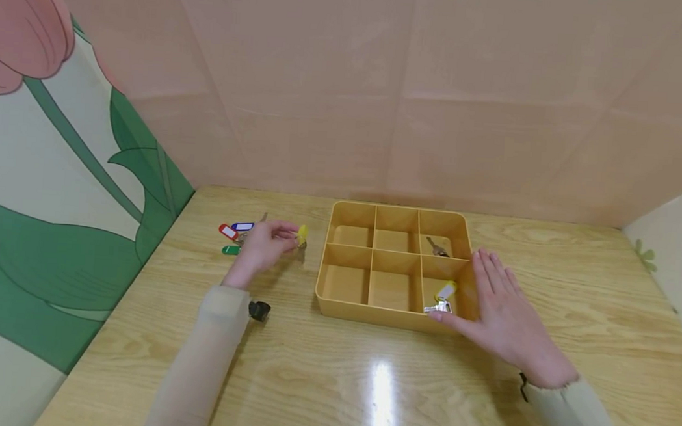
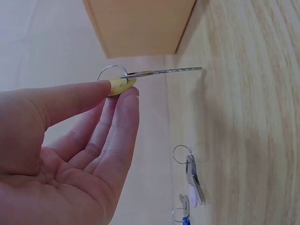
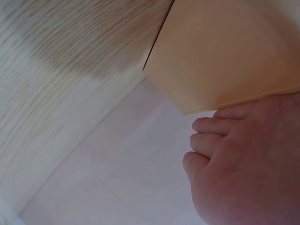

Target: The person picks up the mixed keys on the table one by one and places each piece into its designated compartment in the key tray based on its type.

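My left hand [image 1: 262,247] pinches a yellow key tag [image 1: 302,234] between thumb and fingers, left of the orange six-compartment organizer [image 1: 370,316]. In the left wrist view, a metal key [image 2: 161,71] on a ring sticks out from that tag, its tip toward the tabletop. My right hand [image 1: 504,317] rests along the organizer's right rim with straight fingers, the thumb at the front rim. A key [image 1: 437,247] lies in the back right compartment. In the front right one is another yellow key tag [image 1: 447,290] with a silver key [image 1: 441,306].
Left of the organizer, partly behind my left hand, lie keys with a red tag [image 1: 228,232], a blue tag [image 1: 242,226] and a green tag [image 1: 230,250]. The wooden table [image 1: 319,381] meets a pinkish wall [image 1: 321,146] at the back and a painted wall [image 1: 52,234] at left.
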### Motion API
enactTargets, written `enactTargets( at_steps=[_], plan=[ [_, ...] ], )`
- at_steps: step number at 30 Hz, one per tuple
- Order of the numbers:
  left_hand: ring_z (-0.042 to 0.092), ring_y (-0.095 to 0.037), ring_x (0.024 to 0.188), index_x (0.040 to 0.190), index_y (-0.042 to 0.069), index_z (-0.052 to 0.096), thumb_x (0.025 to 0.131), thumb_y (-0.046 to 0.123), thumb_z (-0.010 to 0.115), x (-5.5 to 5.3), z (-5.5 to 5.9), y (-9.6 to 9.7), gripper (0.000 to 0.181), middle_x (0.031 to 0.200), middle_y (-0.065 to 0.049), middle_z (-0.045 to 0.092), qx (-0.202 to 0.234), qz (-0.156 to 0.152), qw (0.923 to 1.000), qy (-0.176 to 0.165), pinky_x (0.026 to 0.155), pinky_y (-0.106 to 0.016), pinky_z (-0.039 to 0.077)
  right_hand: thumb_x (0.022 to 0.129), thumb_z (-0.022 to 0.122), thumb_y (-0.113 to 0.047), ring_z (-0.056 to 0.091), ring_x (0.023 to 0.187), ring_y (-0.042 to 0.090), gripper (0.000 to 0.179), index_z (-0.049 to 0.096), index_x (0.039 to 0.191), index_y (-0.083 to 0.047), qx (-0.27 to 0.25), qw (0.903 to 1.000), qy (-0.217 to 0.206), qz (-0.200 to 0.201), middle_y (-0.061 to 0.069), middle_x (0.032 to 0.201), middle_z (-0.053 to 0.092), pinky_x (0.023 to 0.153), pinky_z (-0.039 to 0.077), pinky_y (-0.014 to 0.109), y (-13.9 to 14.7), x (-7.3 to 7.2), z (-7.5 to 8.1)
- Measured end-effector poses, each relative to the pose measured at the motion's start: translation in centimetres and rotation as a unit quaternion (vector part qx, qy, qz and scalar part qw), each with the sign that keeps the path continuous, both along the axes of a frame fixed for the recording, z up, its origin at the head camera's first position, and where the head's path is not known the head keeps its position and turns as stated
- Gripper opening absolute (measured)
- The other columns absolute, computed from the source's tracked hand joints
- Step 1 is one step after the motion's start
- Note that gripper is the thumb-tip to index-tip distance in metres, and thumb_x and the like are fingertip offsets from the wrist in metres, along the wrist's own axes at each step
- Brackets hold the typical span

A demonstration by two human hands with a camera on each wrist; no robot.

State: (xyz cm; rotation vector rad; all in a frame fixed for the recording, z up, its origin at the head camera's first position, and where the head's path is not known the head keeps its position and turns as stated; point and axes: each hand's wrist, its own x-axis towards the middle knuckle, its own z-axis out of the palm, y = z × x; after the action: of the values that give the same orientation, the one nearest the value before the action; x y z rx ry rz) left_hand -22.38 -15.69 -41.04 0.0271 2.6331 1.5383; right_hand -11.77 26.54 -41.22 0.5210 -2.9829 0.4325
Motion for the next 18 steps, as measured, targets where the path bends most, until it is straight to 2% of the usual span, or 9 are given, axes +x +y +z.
enactTargets(
  at_steps=[8, 14, 18],
  plan=[
    [0.070, -0.025, 0.092, 0.120, 0.002, 0.070, 0.096, 0.004, 0.070, 0.14, 0.49, 0.08, 0.024, 0.106, -0.013, 0.069, 0.025, -0.004, 0.9997, 0.004, 0.085, -0.040, 0.058, 0.087, 0.064, -0.072, -0.006, 0.153, 0.035, 0.123, -0.004, 0.160, 0.000, 0.005, 1.0000, -0.002, -0.004, 0.022, 0.167, -0.003, 0.121, 0.000, 0.054, 0.09, -0.01, -0.06],
    [0.069, -0.025, 0.091, 0.118, 0.000, 0.070, 0.094, 0.004, 0.072, 0.23, 0.68, 0.14, 0.024, 0.104, -0.013, 0.070, 0.020, -0.001, 0.9994, 0.028, 0.083, -0.039, 0.058, 0.087, 0.064, -0.072, -0.002, 0.153, 0.038, 0.123, -0.004, 0.161, -0.001, 0.005, 1.0000, -0.002, -0.006, 0.023, 0.166, -0.001, 0.121, -0.001, 0.052, 0.11, 0.04, 0.00],
    [0.069, -0.026, 0.091, 0.118, -0.001, 0.070, 0.094, 0.003, 0.071, 0.28, 0.93, 0.21, 0.025, 0.104, -0.014, 0.069, 0.025, 0.001, 0.9990, 0.037, 0.086, -0.045, 0.057, 0.088, 0.063, -0.071, -0.001, 0.153, 0.039, 0.122, -0.004, 0.161, -0.001, 0.005, 1.0000, -0.001, -0.004, 0.024, 0.166, -0.001, 0.121, -0.001, 0.052, 0.10, 0.07, 0.11]
  ],
)
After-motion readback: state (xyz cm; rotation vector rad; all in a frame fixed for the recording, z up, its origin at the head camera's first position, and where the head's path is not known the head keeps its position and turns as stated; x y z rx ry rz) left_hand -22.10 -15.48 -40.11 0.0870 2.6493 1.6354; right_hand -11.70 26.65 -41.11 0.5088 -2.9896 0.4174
